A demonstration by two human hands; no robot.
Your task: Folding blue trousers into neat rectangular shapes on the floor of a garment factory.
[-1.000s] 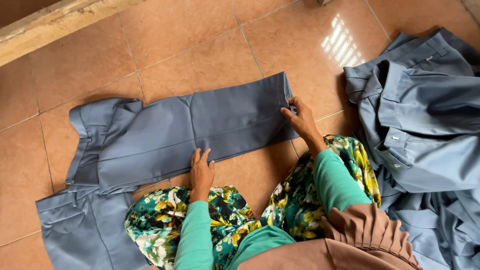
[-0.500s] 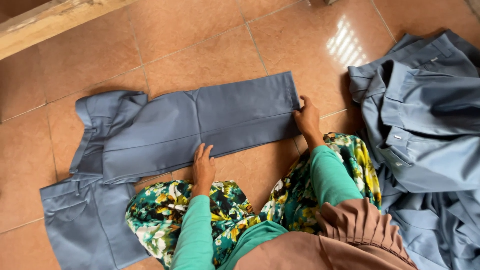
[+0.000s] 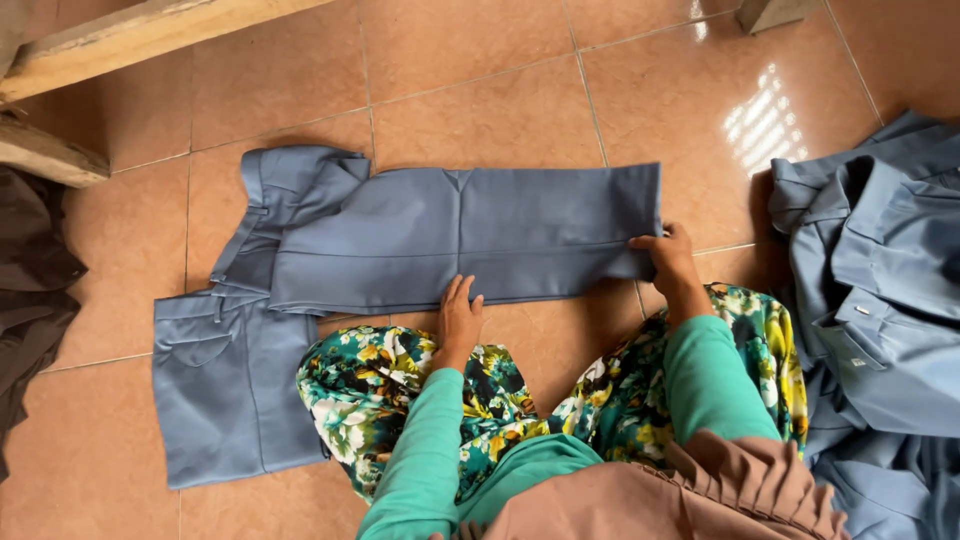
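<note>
Shifted slightly rightward since earlier frame: trousers, mid-frame on floor. Left hand released, flat on lower edge; right hand grasping hem. Soft, light, limp cloth; best gripped at hem corners.

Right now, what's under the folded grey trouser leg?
Under the folded grey trouser leg, orange floor tiles show around it. The left hand presses its near edge; the right hand grips its end. Anything beneath is covered.

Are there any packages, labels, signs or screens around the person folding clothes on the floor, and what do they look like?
None in view: only grey-blue trousers under the left hand and right hand, and a pile of grey-blue garments on the tiled floor.
</note>
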